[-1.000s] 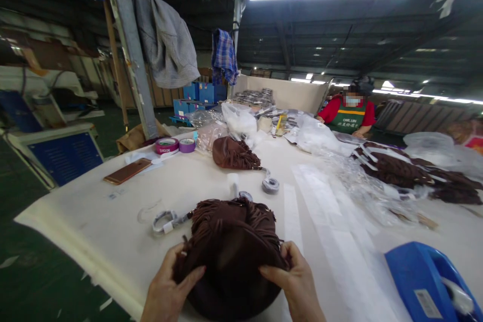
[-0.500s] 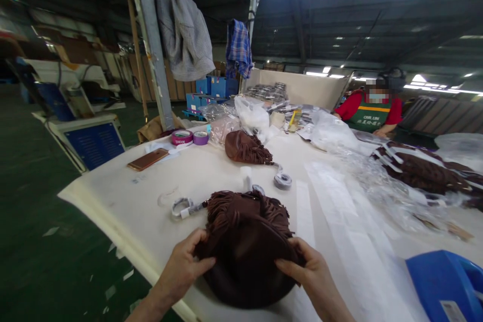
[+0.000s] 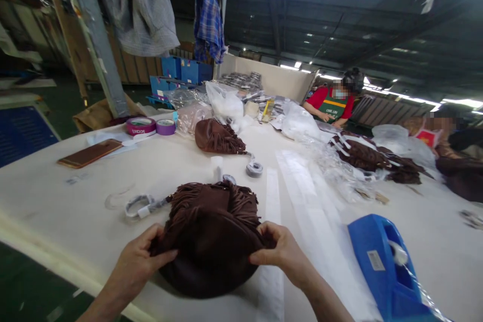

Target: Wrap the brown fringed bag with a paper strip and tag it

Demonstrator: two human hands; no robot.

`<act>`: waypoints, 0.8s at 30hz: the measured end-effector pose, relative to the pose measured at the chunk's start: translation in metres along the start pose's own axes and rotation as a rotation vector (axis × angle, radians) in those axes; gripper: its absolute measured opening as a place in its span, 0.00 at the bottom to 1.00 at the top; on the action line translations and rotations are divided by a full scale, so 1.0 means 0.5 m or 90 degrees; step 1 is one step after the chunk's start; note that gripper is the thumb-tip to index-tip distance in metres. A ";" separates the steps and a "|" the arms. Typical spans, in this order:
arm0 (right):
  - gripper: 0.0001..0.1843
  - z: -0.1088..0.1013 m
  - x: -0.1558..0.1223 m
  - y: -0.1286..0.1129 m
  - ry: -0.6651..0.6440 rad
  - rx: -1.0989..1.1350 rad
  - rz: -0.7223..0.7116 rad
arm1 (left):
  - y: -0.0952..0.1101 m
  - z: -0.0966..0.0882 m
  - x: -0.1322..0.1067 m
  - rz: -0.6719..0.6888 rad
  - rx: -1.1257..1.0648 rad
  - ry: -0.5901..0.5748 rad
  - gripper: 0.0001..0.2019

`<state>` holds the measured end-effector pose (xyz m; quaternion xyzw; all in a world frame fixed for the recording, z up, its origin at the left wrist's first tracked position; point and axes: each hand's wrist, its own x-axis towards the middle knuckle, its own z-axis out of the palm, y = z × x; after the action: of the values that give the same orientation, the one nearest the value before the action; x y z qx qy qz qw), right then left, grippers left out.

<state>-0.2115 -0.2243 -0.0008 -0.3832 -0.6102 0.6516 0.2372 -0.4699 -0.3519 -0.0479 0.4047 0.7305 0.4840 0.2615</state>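
Observation:
A dark brown fringed suede bag lies on the white table right in front of me. My left hand pinches its left edge, thumb on top. My right hand grips the right edge, fingers curled over the suede. A wrapped strap with a metal ring sticks out from the bag's far left side.
A blue tape dispenser stands at the right. Further back lie a second brown fringed bag, tape rolls, a phone, white paper strips and plastic bags. Two other people sit at the far side beside more brown bags.
The view has swung, so the bag and hands sit further left and the dispenser shows more. Both hands keep their hold on the bag's edges.

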 end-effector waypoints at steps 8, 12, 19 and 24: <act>0.21 -0.002 0.011 0.018 0.028 0.027 -0.015 | -0.034 -0.006 -0.003 -0.008 0.011 0.020 0.19; 0.17 0.030 0.008 0.046 0.211 -0.106 -0.119 | -0.016 0.003 -0.028 -0.001 0.030 0.069 0.18; 0.14 0.044 0.009 0.071 0.305 -0.161 -0.181 | -0.019 0.013 -0.026 -0.046 0.082 0.053 0.19; 0.13 0.023 0.031 0.052 0.230 -0.131 -0.215 | 0.014 0.024 -0.008 -0.045 0.056 0.053 0.17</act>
<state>-0.2258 -0.2231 -0.0298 -0.4078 -0.6763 0.4586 0.4074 -0.4559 -0.3479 -0.0463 0.3693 0.7749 0.4587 0.2297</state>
